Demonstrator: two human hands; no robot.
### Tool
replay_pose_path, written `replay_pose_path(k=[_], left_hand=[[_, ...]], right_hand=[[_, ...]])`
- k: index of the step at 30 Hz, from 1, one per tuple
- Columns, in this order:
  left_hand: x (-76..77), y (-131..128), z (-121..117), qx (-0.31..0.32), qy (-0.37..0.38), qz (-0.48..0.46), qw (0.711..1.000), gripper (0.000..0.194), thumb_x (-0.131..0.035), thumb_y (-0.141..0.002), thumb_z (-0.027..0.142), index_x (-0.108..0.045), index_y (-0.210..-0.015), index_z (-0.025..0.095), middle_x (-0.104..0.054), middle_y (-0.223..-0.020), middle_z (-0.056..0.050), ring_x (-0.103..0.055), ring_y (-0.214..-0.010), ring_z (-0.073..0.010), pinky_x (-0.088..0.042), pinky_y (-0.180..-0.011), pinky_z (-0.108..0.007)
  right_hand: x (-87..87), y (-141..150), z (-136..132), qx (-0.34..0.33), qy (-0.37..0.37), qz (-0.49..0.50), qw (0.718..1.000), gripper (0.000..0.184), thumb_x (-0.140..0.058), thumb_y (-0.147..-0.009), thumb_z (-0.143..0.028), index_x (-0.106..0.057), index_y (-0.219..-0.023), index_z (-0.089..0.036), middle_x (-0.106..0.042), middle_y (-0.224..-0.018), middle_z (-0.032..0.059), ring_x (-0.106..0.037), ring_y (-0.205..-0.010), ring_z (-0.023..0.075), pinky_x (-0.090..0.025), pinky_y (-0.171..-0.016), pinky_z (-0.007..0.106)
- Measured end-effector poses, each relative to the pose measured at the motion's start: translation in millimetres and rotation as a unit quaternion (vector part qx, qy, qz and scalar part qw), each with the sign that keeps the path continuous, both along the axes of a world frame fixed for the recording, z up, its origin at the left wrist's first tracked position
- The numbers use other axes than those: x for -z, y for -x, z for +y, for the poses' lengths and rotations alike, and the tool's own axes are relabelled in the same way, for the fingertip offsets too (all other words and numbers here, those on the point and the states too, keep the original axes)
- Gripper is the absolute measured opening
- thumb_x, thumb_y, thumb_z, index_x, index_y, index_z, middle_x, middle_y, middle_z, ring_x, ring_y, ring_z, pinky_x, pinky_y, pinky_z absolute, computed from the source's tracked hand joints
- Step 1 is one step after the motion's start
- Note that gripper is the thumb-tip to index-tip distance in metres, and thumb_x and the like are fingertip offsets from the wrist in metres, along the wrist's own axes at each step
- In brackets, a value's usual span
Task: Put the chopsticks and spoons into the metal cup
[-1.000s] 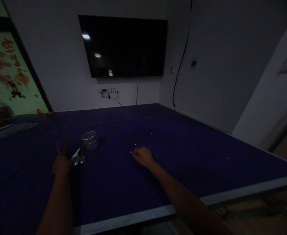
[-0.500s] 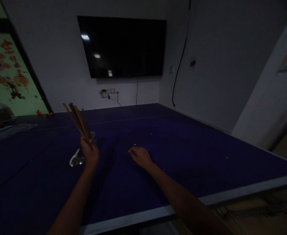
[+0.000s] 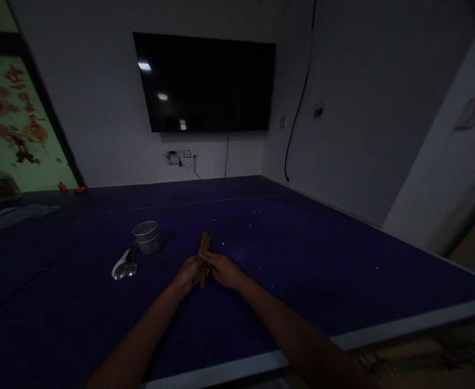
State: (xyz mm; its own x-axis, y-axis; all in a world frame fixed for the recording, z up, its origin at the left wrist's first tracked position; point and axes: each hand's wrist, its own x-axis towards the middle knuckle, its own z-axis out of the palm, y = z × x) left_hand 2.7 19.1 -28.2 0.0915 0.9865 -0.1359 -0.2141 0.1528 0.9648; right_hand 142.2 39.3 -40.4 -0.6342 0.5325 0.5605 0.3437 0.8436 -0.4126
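A bundle of brown chopsticks (image 3: 204,243) is held between my two hands above the purple tabletop (image 3: 302,248). My left hand (image 3: 187,274) is closed round the bundle from the left side. From the right, my right hand (image 3: 222,268) grips the same sticks with thumb and fingers; some of its fingertips are hidden behind them. To the left stands an upright metal cup (image 3: 147,237), with neither hand touching it. Beside the cup lie several spoons, including a white spoon (image 3: 120,261) and a metal spoon (image 3: 131,269).
Small white scraps (image 3: 223,243) are scattered on the tabletop. A crumpled clear plastic sheet (image 3: 14,216) lies at the far left, with orange items (image 3: 62,187) beyond it. The table's pale front edge (image 3: 229,370) runs below my forearms. A television (image 3: 207,84) hangs on the wall.
My left hand has carried the chopsticks rightward and down, from beside the cup to my right hand. My right hand has moved slightly left and taken hold of them. The cup now shows fully.
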Motion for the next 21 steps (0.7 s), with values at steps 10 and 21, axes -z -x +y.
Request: replay_pose_path(k=[10,21], left_hand=[[-9.8,18,6,-0.088,-0.106,0.369,0.919,0.044,-0.041,-0.080,0.047,-0.063,-0.069,0.011,-0.065,-0.065,-0.006,-0.062,-0.066,-0.0190,-0.041,-0.054,-0.024],[-33.3,9,-20,-0.091,-0.065,0.683,0.722,0.044,-0.037,-0.084,0.049,-0.069,-0.085,0.019,-0.070,-0.089,-0.010,-0.065,-0.083,-0.0197,-0.042,-0.063,-0.024]], right_hand=[[-3.7,9,4,-0.004,0.021,-0.050,0.999,0.073,-0.061,-0.071,-0.021,-0.034,-0.138,-0.008,-0.041,-0.139,0.0180,-0.040,-0.128,0.0229,-0.033,-0.107,0.039],[0.0,1,13,0.005,0.017,-0.119,0.993,0.070,-0.059,-0.074,-0.024,-0.035,-0.138,-0.011,-0.035,-0.143,0.0168,-0.030,-0.133,0.0250,-0.027,-0.109,0.043]])
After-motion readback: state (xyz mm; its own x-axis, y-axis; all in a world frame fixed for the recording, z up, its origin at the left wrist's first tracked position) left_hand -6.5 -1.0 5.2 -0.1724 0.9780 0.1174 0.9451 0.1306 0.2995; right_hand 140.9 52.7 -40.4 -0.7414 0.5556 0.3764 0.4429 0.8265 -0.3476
